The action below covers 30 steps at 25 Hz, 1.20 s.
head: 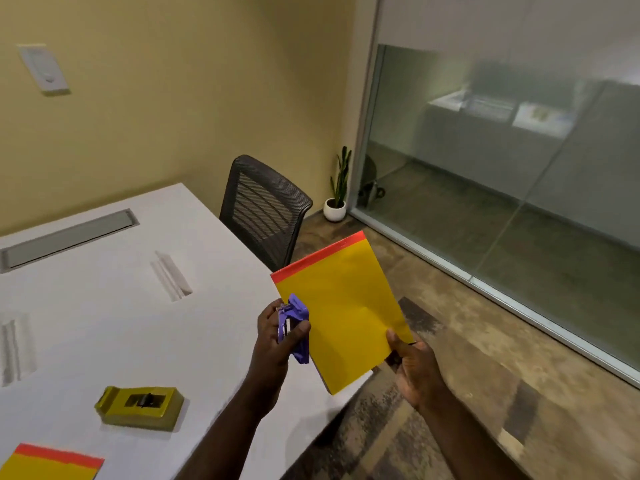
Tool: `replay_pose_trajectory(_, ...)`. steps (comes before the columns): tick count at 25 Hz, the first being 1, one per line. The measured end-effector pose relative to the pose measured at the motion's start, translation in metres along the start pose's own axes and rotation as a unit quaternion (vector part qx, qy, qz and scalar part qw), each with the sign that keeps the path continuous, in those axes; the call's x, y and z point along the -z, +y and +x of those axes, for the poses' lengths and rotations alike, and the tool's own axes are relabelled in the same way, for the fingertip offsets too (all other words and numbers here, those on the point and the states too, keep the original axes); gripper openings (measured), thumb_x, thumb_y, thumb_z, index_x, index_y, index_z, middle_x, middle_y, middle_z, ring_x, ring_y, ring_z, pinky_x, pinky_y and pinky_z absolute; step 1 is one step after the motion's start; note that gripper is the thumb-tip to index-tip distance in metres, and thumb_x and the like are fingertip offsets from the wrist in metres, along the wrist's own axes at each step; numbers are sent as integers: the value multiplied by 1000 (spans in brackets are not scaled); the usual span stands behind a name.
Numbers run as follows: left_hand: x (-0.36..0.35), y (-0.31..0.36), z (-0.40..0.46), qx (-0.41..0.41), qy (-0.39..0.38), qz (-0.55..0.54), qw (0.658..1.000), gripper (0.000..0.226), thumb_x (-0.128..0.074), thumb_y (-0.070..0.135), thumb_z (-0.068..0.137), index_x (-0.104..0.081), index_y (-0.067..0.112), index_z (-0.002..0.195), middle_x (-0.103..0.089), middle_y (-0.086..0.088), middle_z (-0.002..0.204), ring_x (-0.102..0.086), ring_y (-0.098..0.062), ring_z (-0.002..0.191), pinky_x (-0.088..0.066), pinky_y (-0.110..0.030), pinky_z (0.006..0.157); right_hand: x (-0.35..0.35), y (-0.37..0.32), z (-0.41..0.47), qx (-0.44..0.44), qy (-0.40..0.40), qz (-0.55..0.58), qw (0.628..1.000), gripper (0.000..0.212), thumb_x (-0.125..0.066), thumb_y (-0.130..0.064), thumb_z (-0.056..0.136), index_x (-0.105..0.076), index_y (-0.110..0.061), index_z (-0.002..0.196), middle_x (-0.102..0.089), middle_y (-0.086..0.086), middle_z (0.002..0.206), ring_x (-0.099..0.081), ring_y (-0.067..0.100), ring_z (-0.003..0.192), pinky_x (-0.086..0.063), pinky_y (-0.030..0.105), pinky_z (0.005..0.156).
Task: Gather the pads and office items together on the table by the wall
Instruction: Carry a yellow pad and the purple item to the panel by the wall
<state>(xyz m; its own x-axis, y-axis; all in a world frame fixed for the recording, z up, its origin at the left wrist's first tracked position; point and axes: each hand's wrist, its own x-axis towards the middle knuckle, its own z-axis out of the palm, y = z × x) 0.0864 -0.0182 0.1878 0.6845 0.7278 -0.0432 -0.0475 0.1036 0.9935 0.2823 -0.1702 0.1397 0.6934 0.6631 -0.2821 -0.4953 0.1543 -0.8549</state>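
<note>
Two pads: one on white table (pixel 145 327) w/ tape dispenser (pixel 140 407), one (pixel 341 313) our right hand (pixel 412 365) pinches; left hand (pixel 277 336) grips stapler (pixel 294 327).

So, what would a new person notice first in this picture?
First the bright yellow pad, held up over the table's near corner by the right hand, with a purple stapler gripped in the left hand beside it. Then the olive tape dispenser and a second yellow pad lying on the table, lower left.
</note>
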Motion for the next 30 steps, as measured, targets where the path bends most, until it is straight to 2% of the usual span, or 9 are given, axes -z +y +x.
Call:
replay_pose_trajectory(3,-36,-1,22,-10,-19,4,1000,68,-68,70,67,-57,31,123,-54,-4,135,-50,-27,124,-40,-54,106,29,-17,1,24,34,14,999,93,-96,-47,33,-64,-13,114,-74,12,104,-72,28,92,-59,33,65)
replay_pose_trajectory(6,-84,0,43,6,-48,-39,998,53,-72,66,62,-65,35,104,-66,-1,111,-58,-26,109,-43,-47,99,64,-35,5,38,49,28,998,90,-95,-45,38,-64,-13,116,-73,12,107,-71,29,96,-59,33,67)
replay_pose_trajectory(8,-115,-1,57,10,-65,-54,996,43,-75,64,60,-69,36,91,-62,-5,98,-55,-27,96,-44,-45,91,89,-49,9,52,62,33,996,86,-94,-45,41,-64,-14,115,-74,11,107,-71,28,97,-59,32,68)
replay_pose_trajectory(12,-186,-6,86,-9,-35,-57,998,47,-75,57,60,-60,19,84,-50,7,65,-45,-8,63,-37,-30,66,146,-82,27,64,84,5,994,39,-76,-16,75,-65,-9,111,-75,10,100,-72,27,92,-58,31,68)
replay_pose_trajectory(14,-221,-8,100,-25,-18,-52,998,42,-69,51,62,-56,16,81,-46,14,56,-41,-3,55,-36,-24,59,177,-100,42,80,104,-69,989,24,-70,-3,80,-69,-9,104,-76,8,96,-71,27,90,-55,32,68)
replay_pose_trajectory(18,-275,-10,124,-21,-16,-47,999,43,-73,51,61,-55,16,77,-46,14,53,-42,-2,53,-37,-20,56,227,-131,68,112,94,-194,970,30,-77,-7,77,-65,-14,103,-67,4,112,-61,18,107,-53,41,81)
replay_pose_trajectory(21,-303,-16,135,-7,-23,-40,999,60,-81,63,51,-54,16,78,-49,15,55,-44,-3,53,-39,-18,54,249,-160,88,122,64,-235,962,45,-77,-11,78,-55,-19,116,-63,-6,117,-59,6,108,-51,28,82)
replay_pose_trajectory(26,-335,-26,161,28,-48,-31,998,25,-72,38,70,-56,20,77,-49,16,56,-43,-3,54,-38,-20,57,267,-184,129,78,4,-215,973,22,-59,-10,92,-64,-14,113,-73,1,109,-68,22,102,-56,37,84)
replay_pose_trajectory(30,-345,-38,198,49,-49,-37,997,23,-71,46,66,-60,26,71,-48,12,58,-42,-6,55,-40,-18,54,284,-183,170,45,36,-177,983,21,-56,-10,93,-64,-12,113,-72,9,111,-67,32,102,-51,55,92)
